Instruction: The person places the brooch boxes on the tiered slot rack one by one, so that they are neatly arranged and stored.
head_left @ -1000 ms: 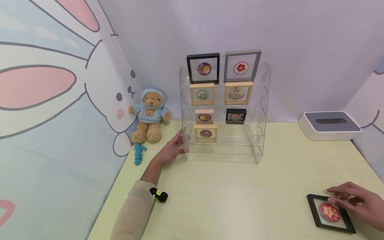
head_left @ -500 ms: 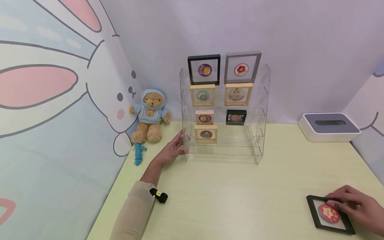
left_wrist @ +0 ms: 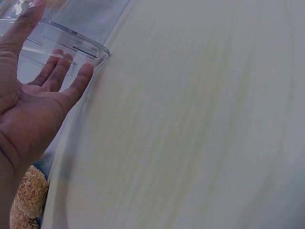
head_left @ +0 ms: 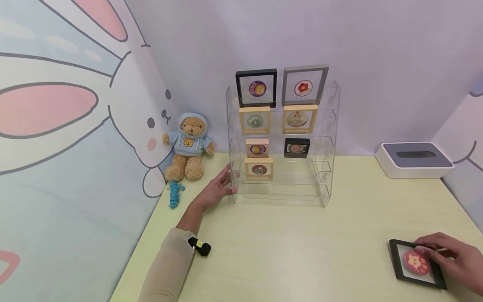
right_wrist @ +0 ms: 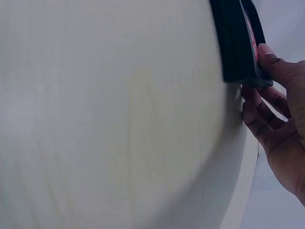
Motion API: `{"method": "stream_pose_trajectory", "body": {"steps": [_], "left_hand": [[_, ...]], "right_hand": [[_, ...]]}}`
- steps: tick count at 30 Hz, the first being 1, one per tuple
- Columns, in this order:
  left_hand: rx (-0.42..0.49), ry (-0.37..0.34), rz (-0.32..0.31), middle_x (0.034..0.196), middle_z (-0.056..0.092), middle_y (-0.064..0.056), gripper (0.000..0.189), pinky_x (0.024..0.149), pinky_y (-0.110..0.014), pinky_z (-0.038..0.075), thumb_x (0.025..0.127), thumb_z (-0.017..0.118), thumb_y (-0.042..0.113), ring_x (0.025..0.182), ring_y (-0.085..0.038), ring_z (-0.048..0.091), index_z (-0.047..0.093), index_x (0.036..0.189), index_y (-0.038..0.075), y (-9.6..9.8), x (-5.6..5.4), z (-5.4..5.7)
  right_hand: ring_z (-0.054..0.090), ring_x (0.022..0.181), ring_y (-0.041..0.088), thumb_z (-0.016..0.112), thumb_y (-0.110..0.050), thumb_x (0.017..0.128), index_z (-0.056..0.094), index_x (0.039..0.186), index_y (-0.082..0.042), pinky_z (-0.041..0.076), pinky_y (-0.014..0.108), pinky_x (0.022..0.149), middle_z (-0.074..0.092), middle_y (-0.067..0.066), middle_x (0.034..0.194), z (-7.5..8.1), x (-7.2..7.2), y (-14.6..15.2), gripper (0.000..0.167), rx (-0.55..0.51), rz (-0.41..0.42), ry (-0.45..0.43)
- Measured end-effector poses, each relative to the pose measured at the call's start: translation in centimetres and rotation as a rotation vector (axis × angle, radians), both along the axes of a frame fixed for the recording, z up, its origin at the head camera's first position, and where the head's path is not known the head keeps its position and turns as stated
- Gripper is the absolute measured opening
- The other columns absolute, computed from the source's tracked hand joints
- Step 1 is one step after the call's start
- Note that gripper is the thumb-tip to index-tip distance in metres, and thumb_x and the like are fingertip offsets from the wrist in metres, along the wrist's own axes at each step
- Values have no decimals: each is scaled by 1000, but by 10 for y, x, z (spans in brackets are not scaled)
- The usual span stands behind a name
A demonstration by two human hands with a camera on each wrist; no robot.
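Note:
My right hand (head_left: 450, 260) pinches a black picture frame (head_left: 399, 274) by its edge, thumb on the face and fingers at the underside. Behind its clear pane is a red round badge with a yellow star shape. In the right wrist view the frame (right_wrist: 233, 43) looks tilted, close above the table. My left hand (head_left: 215, 191) rests against the left side of a clear acrylic tiered rack (head_left: 283, 188), its fingers extended. In the left wrist view the fingers lie at the rack's edge (left_wrist: 78, 40). Several small frames stand on the rack, among them a black frame (head_left: 274, 88) and a grey frame (head_left: 286, 86) on top.
Left of the rack sits a teddy bear (head_left: 186, 142) in a blue hoodie, with a blue object (head_left: 174, 195) in front of it. A white and grey tissue box (head_left: 415, 170) stands at the back right of the pale table (head_left: 302, 251).
My right hand has closed on the black frame's edge and raised it slightly, so it now tilts. My left hand stays at the rack's side.

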State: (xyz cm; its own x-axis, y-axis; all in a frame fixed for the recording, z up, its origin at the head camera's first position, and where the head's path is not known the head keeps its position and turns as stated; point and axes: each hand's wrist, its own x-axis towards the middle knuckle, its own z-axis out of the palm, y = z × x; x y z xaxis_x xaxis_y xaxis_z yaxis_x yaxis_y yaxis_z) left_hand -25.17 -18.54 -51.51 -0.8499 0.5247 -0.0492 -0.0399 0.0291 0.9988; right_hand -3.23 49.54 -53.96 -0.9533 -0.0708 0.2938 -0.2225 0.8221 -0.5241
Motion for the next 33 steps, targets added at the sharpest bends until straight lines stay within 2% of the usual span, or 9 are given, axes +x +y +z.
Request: {"method": "stream_pose_trajectory", "body": {"steps": [5,12,18,25,29,33], "left_hand": [[1,3,3,177,33,-20,101,111,-18,51,106,72,3,170,-39,28,12,179,39,0,0,1],[-8,-4,2,177,34,-19,102,111,-18,51,106,73,3,170,-38,28,10,179,38,1,1,1],[-14,-2,4,177,35,-18,103,111,-17,51,105,75,5,170,-36,29,12,179,40,0,1,3],[-10,9,3,177,33,-20,103,112,-18,50,106,75,6,170,-38,28,11,179,40,0,0,3],[-11,1,5,177,34,-19,102,112,-18,51,106,74,4,170,-38,28,12,179,40,0,0,3],[-5,-9,8,177,34,-18,102,112,-18,51,106,74,3,170,-38,28,13,179,41,1,1,3]], "right_hand": [[56,74,-14,82,6,95,79,102,-10,46,3,61,59,-43,95,4,-3,1,18,-40,-30,-21],[58,75,-17,77,12,96,81,105,-17,47,0,62,59,-46,101,10,-6,-1,30,-118,6,10],[59,74,-15,77,14,96,81,107,-20,47,5,58,63,-43,101,14,-9,-3,36,-193,25,32],[64,77,-19,76,21,92,80,110,-9,48,9,54,69,-40,107,23,-23,-10,35,-271,103,138],[65,83,-24,76,21,91,81,109,-4,50,4,60,69,-43,110,30,-32,-16,31,-249,114,188],[67,88,-25,73,24,91,79,107,5,53,2,69,72,-41,105,40,-41,-26,26,-272,117,231]]}}
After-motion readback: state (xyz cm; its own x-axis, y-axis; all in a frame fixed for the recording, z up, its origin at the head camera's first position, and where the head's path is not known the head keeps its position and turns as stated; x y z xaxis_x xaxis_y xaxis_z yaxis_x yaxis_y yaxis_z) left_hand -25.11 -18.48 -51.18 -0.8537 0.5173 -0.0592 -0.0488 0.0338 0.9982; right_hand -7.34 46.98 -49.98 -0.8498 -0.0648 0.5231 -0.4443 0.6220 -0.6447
